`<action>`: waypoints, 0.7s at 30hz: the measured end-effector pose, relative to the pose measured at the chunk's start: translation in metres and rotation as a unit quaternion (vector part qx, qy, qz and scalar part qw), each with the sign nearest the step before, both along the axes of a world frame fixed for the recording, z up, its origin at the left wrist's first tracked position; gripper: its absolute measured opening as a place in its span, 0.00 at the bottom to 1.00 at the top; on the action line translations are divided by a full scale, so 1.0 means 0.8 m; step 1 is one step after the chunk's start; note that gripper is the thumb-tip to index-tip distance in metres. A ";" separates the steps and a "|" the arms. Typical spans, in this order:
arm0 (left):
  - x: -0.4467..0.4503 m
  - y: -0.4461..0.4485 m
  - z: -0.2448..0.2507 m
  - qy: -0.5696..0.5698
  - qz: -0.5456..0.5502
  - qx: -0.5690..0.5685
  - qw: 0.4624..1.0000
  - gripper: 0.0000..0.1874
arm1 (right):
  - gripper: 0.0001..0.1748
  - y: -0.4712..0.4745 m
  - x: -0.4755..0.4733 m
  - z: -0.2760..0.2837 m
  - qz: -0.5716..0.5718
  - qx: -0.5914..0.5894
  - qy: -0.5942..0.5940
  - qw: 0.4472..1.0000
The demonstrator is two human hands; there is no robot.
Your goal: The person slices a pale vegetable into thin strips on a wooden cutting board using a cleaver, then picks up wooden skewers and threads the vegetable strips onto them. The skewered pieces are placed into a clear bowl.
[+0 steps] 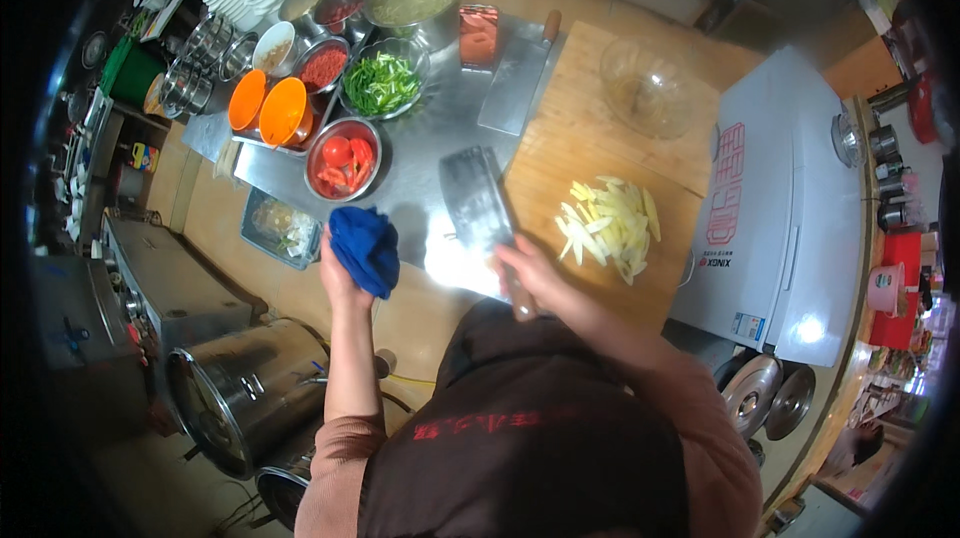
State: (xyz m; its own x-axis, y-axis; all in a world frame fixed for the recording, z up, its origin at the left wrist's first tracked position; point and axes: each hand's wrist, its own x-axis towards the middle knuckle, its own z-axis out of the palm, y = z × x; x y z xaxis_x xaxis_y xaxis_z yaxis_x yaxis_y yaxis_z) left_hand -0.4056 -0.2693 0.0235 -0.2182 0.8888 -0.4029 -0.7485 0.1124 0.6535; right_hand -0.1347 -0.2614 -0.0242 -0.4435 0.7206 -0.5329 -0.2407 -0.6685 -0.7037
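Note:
In my left hand [339,272] is a bunched blue cloth [365,249], held out past the front edge of the steel table [409,163]. My right hand [531,272] grips the wooden handle of a cleaver [474,189], its broad blade above the tabletop left of the wooden cutting board [540,155]. On that board, right of my right hand, lies a loose pile of pale yellow cut vegetable strips [611,223]. A clear bowl [646,88] stands farther back on the board. A second cleaver [516,80] rests flat on the table beside the board.
Toward the back left stand a bowl of tomatoes [343,163], a bowl of chopped greens [382,80], orange containers [286,110], and a large pot [416,2]. A bin [281,227] sits below the table edge. A white chest freezer [772,215] flanks the right side.

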 end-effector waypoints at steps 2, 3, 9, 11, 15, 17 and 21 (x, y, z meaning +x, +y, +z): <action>0.005 -0.007 0.004 0.063 0.030 -0.053 0.996 0.24 | 0.12 0.029 -0.041 -0.023 -0.011 0.011 -0.034 0.999; 0.008 -0.008 0.005 0.099 0.038 -0.027 0.994 0.23 | 0.13 0.041 -0.056 -0.032 -0.009 0.032 -0.039 0.999; 0.019 0.004 -0.008 0.237 0.027 0.015 0.971 0.19 | 0.40 0.075 -0.098 -0.060 0.062 0.158 -0.173 0.970; 0.025 0.029 -0.023 0.297 0.049 0.029 0.953 0.17 | 0.39 0.059 -0.091 -0.055 0.092 0.303 -0.294 0.902; 0.046 0.090 -0.057 0.554 -0.038 0.061 0.829 0.14 | 0.30 0.009 -0.053 -0.035 0.077 0.374 -0.255 0.888; 0.069 0.109 -0.070 0.760 -0.045 0.095 0.642 0.18 | 0.26 -0.017 -0.025 -0.027 0.047 0.361 -0.234 0.901; 0.132 0.109 -0.084 0.657 -0.121 0.205 0.715 0.18 | 0.19 -0.070 0.076 -0.019 -0.080 0.315 -0.292 0.900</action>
State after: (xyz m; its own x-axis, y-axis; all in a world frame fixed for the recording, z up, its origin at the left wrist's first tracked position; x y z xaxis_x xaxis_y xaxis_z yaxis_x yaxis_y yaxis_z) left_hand -0.3001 -0.1820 -0.0441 0.0116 0.9492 0.3144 0.5505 -0.2686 0.7904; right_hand -0.0739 -0.3174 -0.0393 -0.0840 0.9909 -0.1056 0.2351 -0.0833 -0.9684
